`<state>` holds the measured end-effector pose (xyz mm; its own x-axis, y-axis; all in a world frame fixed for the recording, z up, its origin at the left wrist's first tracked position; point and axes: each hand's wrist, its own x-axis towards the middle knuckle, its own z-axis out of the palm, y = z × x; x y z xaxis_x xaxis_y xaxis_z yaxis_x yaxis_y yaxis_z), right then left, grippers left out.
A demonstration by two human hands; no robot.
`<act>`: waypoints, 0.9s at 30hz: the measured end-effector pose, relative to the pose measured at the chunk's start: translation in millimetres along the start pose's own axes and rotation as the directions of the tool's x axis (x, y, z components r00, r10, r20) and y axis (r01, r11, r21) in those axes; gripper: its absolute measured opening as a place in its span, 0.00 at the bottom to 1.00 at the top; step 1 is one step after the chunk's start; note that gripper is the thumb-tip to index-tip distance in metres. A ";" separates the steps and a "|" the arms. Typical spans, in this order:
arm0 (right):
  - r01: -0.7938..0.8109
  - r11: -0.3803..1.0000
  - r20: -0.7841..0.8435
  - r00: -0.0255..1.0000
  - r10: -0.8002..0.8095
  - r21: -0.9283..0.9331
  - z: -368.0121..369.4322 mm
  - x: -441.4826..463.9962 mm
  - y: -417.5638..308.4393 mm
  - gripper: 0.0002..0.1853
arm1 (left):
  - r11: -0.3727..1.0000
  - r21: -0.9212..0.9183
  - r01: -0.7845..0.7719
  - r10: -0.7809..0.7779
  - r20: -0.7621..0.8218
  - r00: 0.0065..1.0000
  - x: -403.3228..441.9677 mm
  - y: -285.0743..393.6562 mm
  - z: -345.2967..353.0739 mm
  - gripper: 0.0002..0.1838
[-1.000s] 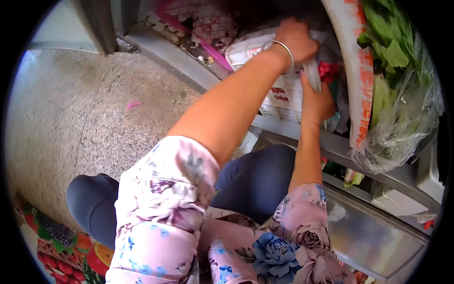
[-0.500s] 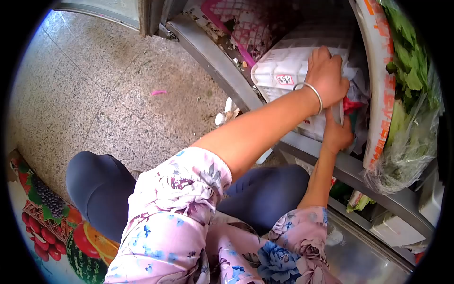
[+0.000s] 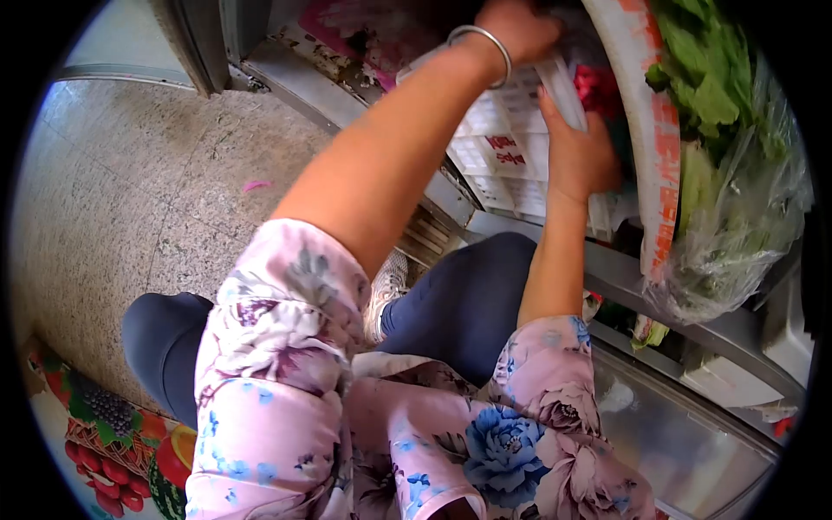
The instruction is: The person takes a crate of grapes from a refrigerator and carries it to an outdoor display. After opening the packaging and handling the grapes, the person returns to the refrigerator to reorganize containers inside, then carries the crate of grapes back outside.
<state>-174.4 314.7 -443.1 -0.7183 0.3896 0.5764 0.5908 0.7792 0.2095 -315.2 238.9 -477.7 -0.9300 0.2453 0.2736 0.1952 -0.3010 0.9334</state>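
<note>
A white slatted plastic crate with red printing on its side sits tilted in the shelf opening. My right hand grips its near right rim, thumb stretched along the edge and the other fingers hidden behind it. My left hand, with a silver bangle at the wrist, is closed over the crate's upper rim farther back; its fingertips are slightly blurred. Something red shows just past the rim, beyond my right thumb. What else the crate holds is hidden.
Leafy greens in clear plastic wrap lie to the right, beside a white curved edge with orange print. A grey metal shelf frame runs below. On the speckled floor lies a pink scrap.
Both hands have moved up in view with the crate, which is now tilted so that more of its slatted side shows. The camera view has shifted too.
</note>
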 end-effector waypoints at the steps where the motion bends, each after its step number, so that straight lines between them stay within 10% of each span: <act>1: -0.023 1.000 0.010 1.000 0.023 0.020 -0.2 0.0 -1.5 0.32 | 0.995 0.094 0.031 -0.032 0.009 0.999 -1.2 -1.0 0.3 0.15; 10: 0.072 0.997 -0.099 0.992 -0.072 0.001 8.7 -2.7 12.4 0.30 | 0.987 -0.156 -0.028 0.021 -0.047 0.999 -19.3 13.6 15.1 0.18; 16: 0.159 0.915 -0.138 0.984 -0.115 0.371 12.8 11.4 9.1 0.29 | 0.964 0.264 0.022 -0.016 -0.026 1.000 -5.5 7.2 23.1 0.19; 19: 0.143 0.984 0.013 0.989 -0.146 0.109 6.8 17.1 9.6 0.30 | 0.903 0.429 -0.015 0.079 -0.132 0.988 -10.0 23.6 9.9 0.22; 22: 0.095 0.978 -0.003 0.995 -0.096 0.185 3.9 11.9 5.4 0.29 | 0.958 0.247 0.148 -0.153 0.004 0.988 -6.3 24.4 9.5 0.23; 27: 0.075 0.987 -0.094 0.994 -0.062 0.144 14.4 1.2 2.7 0.28 | 0.991 0.092 0.102 -0.096 -0.063 0.993 -13.5 25.6 0.6 0.22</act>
<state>-178.9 324.4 -453.2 -0.7160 0.2926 0.6338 0.4758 0.8689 0.1363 -297.5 228.4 -457.3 -0.9623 0.2144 0.1672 0.1271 -0.1887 0.9738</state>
